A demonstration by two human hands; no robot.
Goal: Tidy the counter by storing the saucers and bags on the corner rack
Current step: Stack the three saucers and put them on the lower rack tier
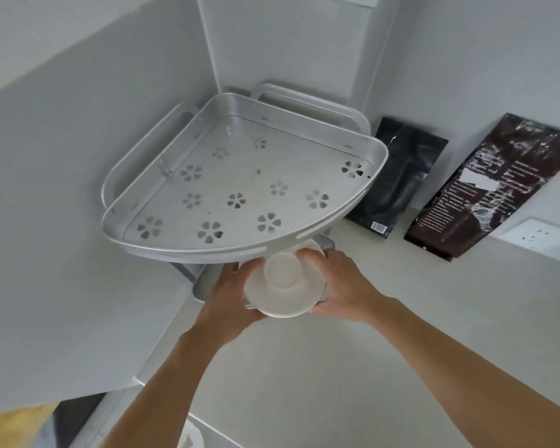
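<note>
From my head view, both hands grip the stacked saucers (283,286), left hand (230,294) and right hand (340,286) clasped around the rim, at the corner rack's (240,176) lower shelf (204,286). I'd keep them level and slide in low under the top tray. Two bags (398,176) wait on the desk (337,367).

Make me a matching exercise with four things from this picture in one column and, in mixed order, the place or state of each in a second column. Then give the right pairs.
1. saucers
2. top shelf
3. black bag
4. brown bag

A. leans on the wall, farthest right
B. held by both hands
C. bare, with flower holes
D. leans on the wall, next to the rack

Pairs: 1-B, 2-C, 3-D, 4-A
</note>
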